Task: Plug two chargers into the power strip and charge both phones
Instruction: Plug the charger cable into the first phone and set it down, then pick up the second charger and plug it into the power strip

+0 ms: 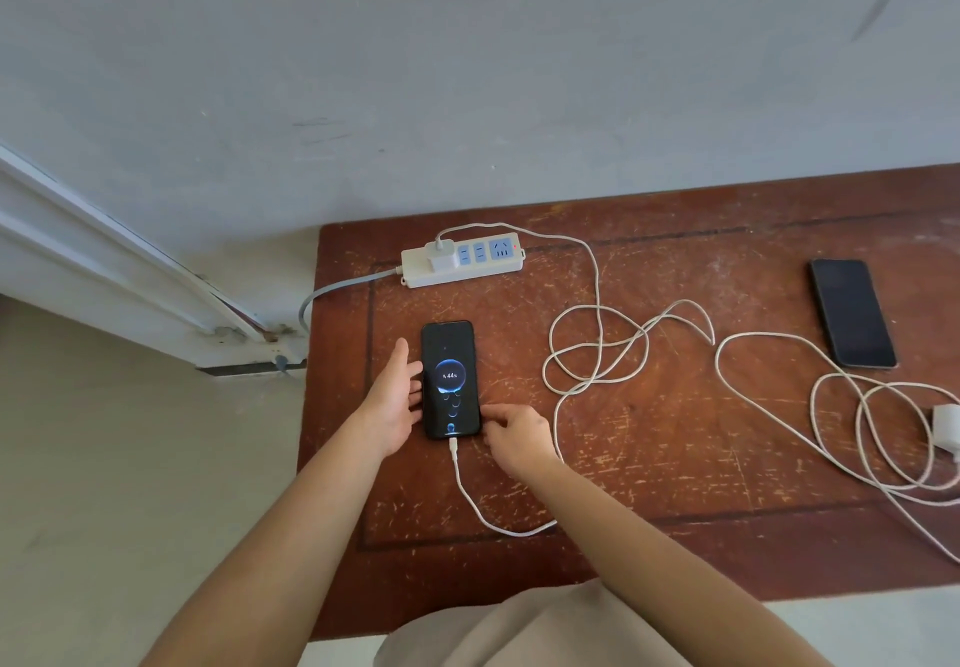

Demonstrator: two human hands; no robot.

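The lit phone (450,379) lies flat on the table (675,458), just at six o'clock from the strip (462,259), its screen showing a charging animation and 44%. A white cable (470,497) is plugged into its bottom edge, loops out toward five o'clock, coils at the table's middle and runs up to a charger (440,256) seated in the strip's leftmost socket. The left hand (394,399) lies open along the phone's nine o'clock side, fingertips touching its edge, gripping nothing. The right hand (514,432) sits at the phone's four o'clock corner, fingers curled loosely, fingertips against that corner, nothing clasped in it. Well out at three o'clock a second phone (852,313) lies dark and unconnected. Below it a second cable (878,432) sprawls in loops, its charger (946,430) loose on the table at the right edge. The strip's grey cord (337,290) drops off the table's left edge.
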